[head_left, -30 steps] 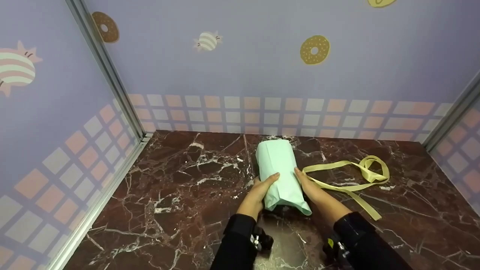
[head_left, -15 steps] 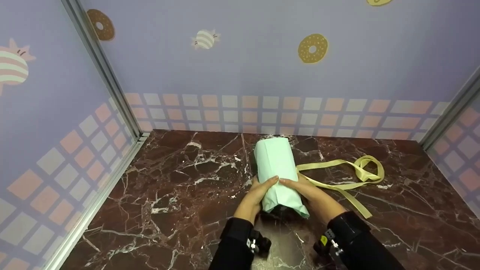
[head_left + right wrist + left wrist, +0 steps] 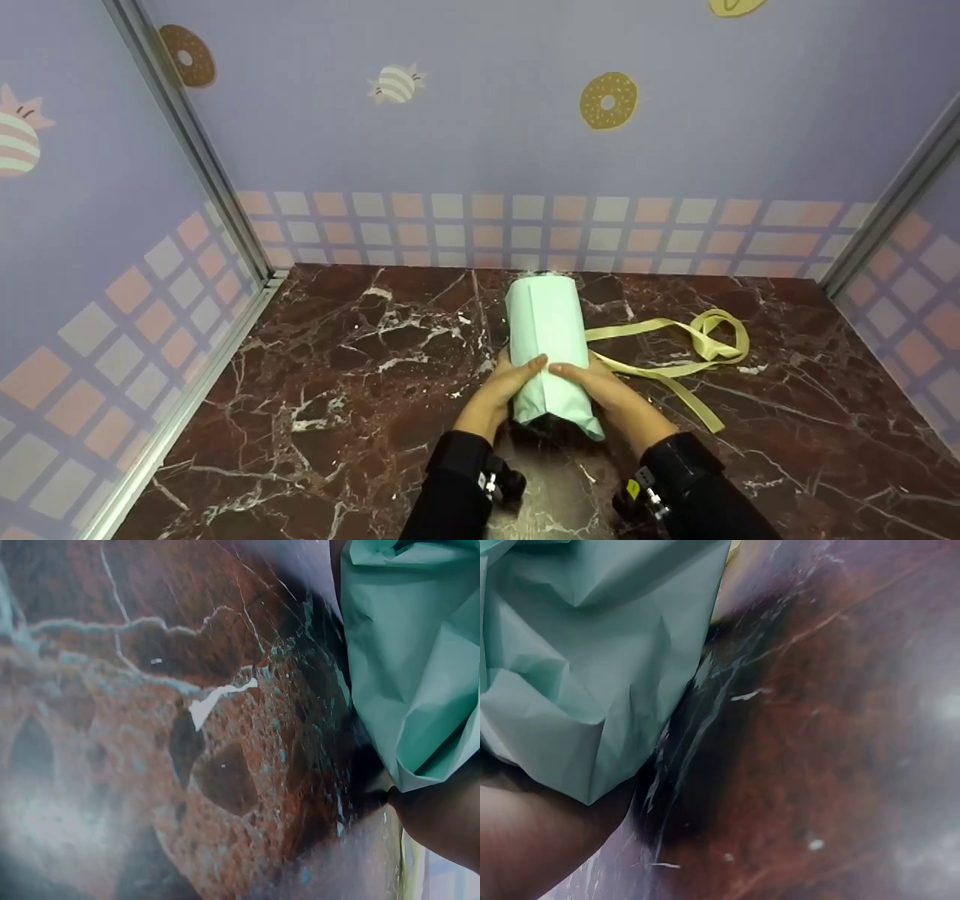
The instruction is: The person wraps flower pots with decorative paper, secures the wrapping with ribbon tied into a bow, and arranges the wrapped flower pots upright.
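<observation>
A package wrapped in mint-green paper (image 3: 551, 322) lies lengthwise on the marble table in the head view, a paper seam running along its top. My left hand (image 3: 496, 391) grips its left side near the front end, thumb on top. From the right, my right hand (image 3: 609, 390) holds it the same way, and the two thumb tips almost meet over the seam. The other fingers are hidden behind the package's sides. In the left wrist view, the creased, loose paper end (image 3: 615, 652) shows above the hand; crumpled paper folds (image 3: 412, 660) also fill the right wrist view's upper right.
A yellow ribbon (image 3: 667, 371) lies in a loose loop right of the package, one end running in by the right hand. The dark red marble table (image 3: 360, 420) meets a patterned back wall (image 3: 487, 135) and a left side panel (image 3: 67, 247) with a metal rail.
The right thumb has come from the package's right side onto its top, close to the left thumb. The whole head view has shifted slightly, and the package stays in place on the table.
</observation>
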`<state>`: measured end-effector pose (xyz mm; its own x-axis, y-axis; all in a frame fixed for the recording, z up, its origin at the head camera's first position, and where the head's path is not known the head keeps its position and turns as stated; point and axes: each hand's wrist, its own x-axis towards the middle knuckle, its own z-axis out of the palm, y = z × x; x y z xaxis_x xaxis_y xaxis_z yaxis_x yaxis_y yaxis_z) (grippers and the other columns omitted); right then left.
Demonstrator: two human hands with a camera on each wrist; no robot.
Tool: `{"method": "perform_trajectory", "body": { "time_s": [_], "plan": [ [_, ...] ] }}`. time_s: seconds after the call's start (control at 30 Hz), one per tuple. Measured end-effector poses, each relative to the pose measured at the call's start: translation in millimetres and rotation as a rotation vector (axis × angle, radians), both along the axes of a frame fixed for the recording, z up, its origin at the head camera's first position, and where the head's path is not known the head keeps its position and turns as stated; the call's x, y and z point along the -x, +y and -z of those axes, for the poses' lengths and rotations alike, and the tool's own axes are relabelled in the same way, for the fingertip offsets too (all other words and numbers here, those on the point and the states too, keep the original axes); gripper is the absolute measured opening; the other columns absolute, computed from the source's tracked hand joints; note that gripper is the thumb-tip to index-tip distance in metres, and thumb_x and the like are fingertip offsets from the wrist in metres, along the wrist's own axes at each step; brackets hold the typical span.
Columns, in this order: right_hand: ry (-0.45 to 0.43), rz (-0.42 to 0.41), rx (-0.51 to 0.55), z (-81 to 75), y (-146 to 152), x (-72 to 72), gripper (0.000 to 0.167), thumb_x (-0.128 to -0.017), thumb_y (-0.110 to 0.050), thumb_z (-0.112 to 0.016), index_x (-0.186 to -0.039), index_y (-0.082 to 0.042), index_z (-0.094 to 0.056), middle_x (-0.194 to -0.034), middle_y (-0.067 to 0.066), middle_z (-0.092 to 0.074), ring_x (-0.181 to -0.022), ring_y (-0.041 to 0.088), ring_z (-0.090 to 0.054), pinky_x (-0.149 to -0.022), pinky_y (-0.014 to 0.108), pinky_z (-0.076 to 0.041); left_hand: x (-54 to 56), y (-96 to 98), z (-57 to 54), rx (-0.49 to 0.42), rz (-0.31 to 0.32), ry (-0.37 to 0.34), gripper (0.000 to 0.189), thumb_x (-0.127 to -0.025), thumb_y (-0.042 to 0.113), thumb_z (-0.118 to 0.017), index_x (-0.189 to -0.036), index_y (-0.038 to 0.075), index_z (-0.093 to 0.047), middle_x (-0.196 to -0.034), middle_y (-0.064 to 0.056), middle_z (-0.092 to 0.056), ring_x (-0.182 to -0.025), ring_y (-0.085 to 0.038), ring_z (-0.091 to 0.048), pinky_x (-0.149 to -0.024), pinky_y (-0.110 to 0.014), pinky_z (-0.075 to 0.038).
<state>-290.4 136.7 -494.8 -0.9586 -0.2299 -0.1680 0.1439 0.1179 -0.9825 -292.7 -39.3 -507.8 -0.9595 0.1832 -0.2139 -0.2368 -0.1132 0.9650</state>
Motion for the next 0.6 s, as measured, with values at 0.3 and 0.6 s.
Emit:
{"method": "perform_trajectory", "body": {
  "time_s": [0.3, 0.6],
  "plan": [
    [-0.021, 0.046, -0.029, 3.8, 3, 0.4, 0.072, -0.086, -0.029, -0.067, -0.143, 0.0, -0.034, -0.126, 0.017, -0.053, -0.106, 0.026, -0.054, -0.094, 0.037, -0.041, 15.1, -3.1, 1.6, -0.229, -0.003, -0.138, 0.086, -0.097, 0.067, -0.022, -0.157, 0.006, -0.008, -0.159, -0.019, -0.014, -0.14, -0.036, -0.027, -0.113, -0.045, -0.028],
    [-0.057, 0.041, 0.02, 3.8, 4, -3.2, 0.073, -0.087, -0.031, -0.066, -0.146, -0.003, -0.033, -0.128, 0.017, -0.05, -0.109, 0.027, -0.053, -0.098, 0.04, -0.038, 24.3, 2.7, 6.5, -0.281, -0.012, -0.168, 0.06, -0.106, 0.038, -0.02, -0.15, -0.002, -0.029, -0.149, -0.021, -0.034, -0.129, -0.031, -0.041, -0.111, -0.04, -0.03]
  ]
}}
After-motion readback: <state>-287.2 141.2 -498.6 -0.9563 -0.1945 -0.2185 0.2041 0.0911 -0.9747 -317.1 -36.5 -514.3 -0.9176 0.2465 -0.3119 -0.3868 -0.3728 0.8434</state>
